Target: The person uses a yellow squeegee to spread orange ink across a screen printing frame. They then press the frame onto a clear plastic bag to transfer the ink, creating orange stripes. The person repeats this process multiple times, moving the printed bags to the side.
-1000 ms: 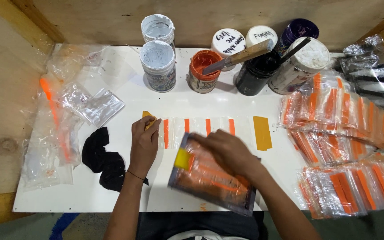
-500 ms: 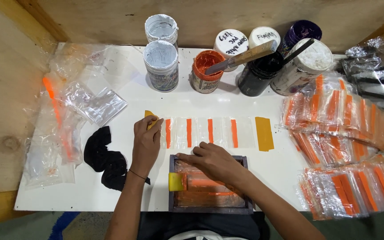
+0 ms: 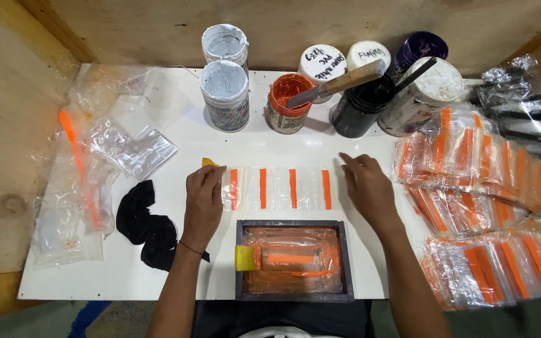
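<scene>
While both hands work the white table [image 3: 176, 300], near to far:
Screen frame [image 3: 293, 260]: closest in, flat, orange ink inside, yellow-handled squeegee [image 3: 247, 257] at its left edge.
Left hand [image 3: 203, 200]: fingers together, pressing the left end of the clear bags [image 3: 278, 188].
Clear bags: row with four orange stripes, just beyond the frame.
Right hand [image 3: 367, 188]: fingers spread, flat at the row's right end.
Paint jars [image 3: 287, 103]: along the far edge.

- Your left hand [image 3: 203, 199] has a thin dark band round the wrist.
- Your right hand [image 3: 368, 188] is bare, no rings.
- Both your forearms are bare, no sleeves showing.
</scene>
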